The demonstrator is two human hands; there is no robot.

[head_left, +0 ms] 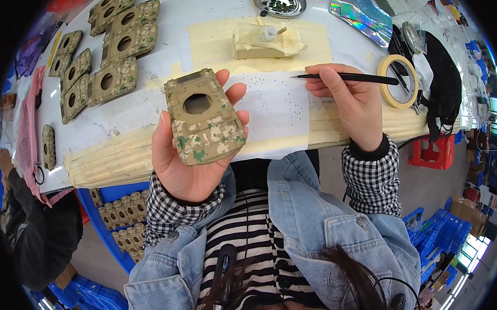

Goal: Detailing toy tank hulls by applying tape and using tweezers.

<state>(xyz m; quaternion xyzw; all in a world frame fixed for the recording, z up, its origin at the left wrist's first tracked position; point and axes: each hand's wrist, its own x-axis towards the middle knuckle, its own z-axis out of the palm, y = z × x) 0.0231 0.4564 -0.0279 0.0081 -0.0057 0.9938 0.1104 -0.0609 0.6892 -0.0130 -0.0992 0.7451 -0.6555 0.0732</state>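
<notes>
My left hand (184, 179) is closed around a toy tank hull (211, 129) in pixel camouflage of tan, brown and green. The hull is tilted up, its round opening showing and fingertips along its right edge. To the right, my right hand (358, 108) pinches a thin black fine-tipped brush (370, 76) like a pen. The tip points left, apart from the hull, above a white sheet (275, 126) dotted with many tiny dark specks. Behind the sheet stands a tape-covered block (263, 46) with a small white cup (270, 34) on it.
Several camouflage hulls (109, 80) lie at the left. A metal dish (279, 3) of small dark parts sits at the back. Near my right hand are a masking tape roll (399, 81) and black cloth (444, 83). A blue tray (110, 227) of tan parts stands below the table.
</notes>
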